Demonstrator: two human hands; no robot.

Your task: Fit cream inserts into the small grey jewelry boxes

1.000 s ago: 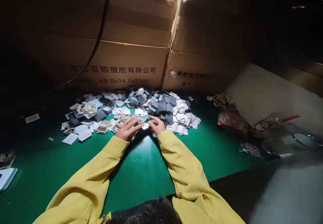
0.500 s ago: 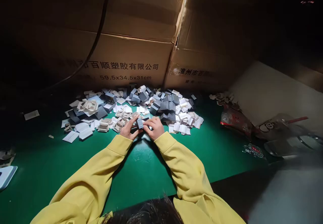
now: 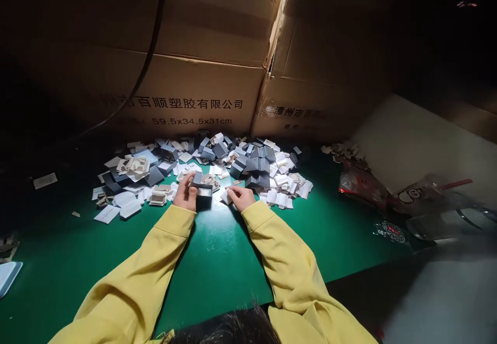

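My left hand (image 3: 185, 193) is closed on a small dark box (image 3: 204, 191), whose open side faces me and shows something pale inside. My right hand (image 3: 240, 198) pinches a small white paper piece (image 3: 225, 196) just to the right of the box. The two hands are apart, over the green tabletop (image 3: 221, 261). Behind them spreads a heap of dark boxes (image 3: 258, 165) mixed with folded white papers (image 3: 285, 181) and greyish-beige card pieces (image 3: 134, 165).
Large cardboard cartons (image 3: 194, 85) stand behind the heap, with a dark cable (image 3: 149, 54) hanging before them. To the right lie a red-printed plastic bag (image 3: 363, 186) and a clear cup (image 3: 435, 227). A pale-blue-edged object (image 3: 10, 277) lies at the far left.
My hands have moved apart, the left going left with the box. The box has turned to show its open side, and a white paper piece now shows in my right fingers.
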